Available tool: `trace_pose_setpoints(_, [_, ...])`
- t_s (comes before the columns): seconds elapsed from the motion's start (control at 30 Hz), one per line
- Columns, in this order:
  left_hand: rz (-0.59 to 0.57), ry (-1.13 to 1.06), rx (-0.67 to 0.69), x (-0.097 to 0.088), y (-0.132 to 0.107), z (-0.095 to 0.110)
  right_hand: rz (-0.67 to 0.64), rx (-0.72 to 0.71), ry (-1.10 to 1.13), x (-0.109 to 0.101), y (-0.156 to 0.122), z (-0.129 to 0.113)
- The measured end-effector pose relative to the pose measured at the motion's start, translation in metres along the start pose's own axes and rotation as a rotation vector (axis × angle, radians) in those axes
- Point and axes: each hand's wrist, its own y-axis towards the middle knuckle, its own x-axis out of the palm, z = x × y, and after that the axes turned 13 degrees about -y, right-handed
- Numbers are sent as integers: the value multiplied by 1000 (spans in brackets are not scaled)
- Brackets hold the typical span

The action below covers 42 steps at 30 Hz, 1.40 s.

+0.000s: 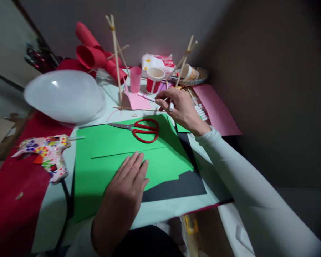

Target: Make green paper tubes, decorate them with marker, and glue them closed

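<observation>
My left hand (125, 192) lies flat with fingers stretched out on a sheet of green paper (88, 192). Between the thumb and fingers of my right hand (183, 105) is a thin white marker (147, 97), its pinkish tip pointing left. A white cap-like end (171, 106) also shows under those fingers; whether it is a separate piece I cannot tell. Red-handled scissors (146, 130) rest on a folded green piece (117, 141), blades to the left. Beneath the green paper, black paper (176, 189) sticks out at the right and front.
A patterned glue gun (55, 153) and a white balloon-like shape (64, 96) are on the left. Behind stand stick frames (115, 53), red paper rolls (92, 57), a pink cup (135, 80) and a red-white cup (153, 81). Pink paper (216, 107) and several white-ended markers (202, 111) lie right.
</observation>
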Motion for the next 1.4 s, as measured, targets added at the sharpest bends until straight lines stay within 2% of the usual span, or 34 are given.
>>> trace_pose_setpoints(0.13, [-56,52,-73,-14,-8,-10,-4,-35,-29,-24,-63,5])
trace_pose_setpoints(0.2, [-94,66,-99,-19,-13,-12,-95,-102,-4,-27,-94,-3])
trace_pose_setpoints(0.3, [-136,74,-103,-22,-18,-12,-250,-275,-60,-21,-133,-21])
trace_pose_setpoints(0.37, [-134,72,-82,-22,-20,-12,-265,-356,-96,-15,-152,-31])
trace_pose_setpoints(0.47, [-129,76,-55,-23,-23,-11,-240,-383,-122,-6,-170,-38])
trace_pose_setpoints(0.6, [-149,125,-63,-24,-28,-10,-116,-439,-164,-5,-176,-40])
trace_pose_setpoints(0.73, [-173,108,-89,-26,-35,-10,18,-538,-229,-15,-178,-44])
trace_pose_setpoints(0.9, [-156,71,-86,-37,-43,-16,114,-484,-191,-26,-185,-42])
trace_pose_setpoints(1.0, [-206,72,-28,-43,-50,-32,136,-447,-175,-26,-187,-40])
trace_pose_setpoints(1.07, [-244,107,86,-46,-54,-43,147,-439,-180,-25,-187,-40])
trace_pose_setpoints(1.13, [-251,109,111,-48,-58,-47,161,-445,-197,-26,-187,-40])
trace_pose_setpoints(1.3, [-90,36,-105,-58,-55,-25,213,-483,-192,-37,-185,-41])
trace_pose_setpoints(1.4, [-47,58,-116,-62,-46,-14,239,-505,-186,-42,-177,-40])
